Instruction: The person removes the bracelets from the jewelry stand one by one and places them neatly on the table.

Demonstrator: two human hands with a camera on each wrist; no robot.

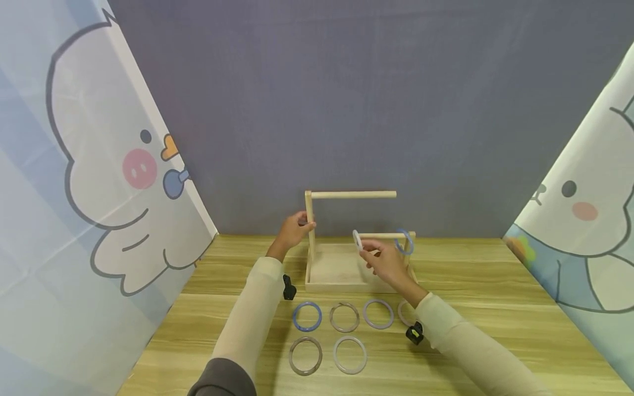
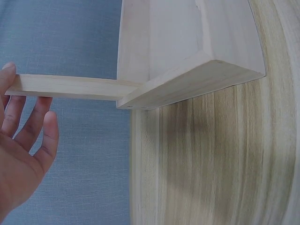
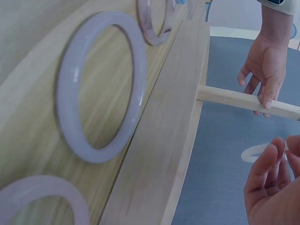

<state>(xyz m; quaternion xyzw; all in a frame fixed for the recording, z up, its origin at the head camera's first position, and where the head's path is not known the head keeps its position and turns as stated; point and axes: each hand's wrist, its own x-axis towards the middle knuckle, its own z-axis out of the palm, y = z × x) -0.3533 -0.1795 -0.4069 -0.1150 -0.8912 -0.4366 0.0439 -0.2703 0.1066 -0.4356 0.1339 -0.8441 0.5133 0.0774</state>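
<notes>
A light wooden bangle stand rises from a shallow tray base, with a tall upper bar and a shorter lower bar. My left hand holds its left upright post, thumb on one side and fingers on the other, as the left wrist view shows. Between thumb and fingertips, my right hand pinches a white bangle at the left end of the lower bar. Whether the bar passes through that bangle I cannot tell. A blue bangle hangs at the lower bar's right end.
In front of the stand, several bangles lie flat in two rows on the wood-grain table: a blue one, a brownish one, a white one and a lilac one among them. A grey cloth backdrop stands behind.
</notes>
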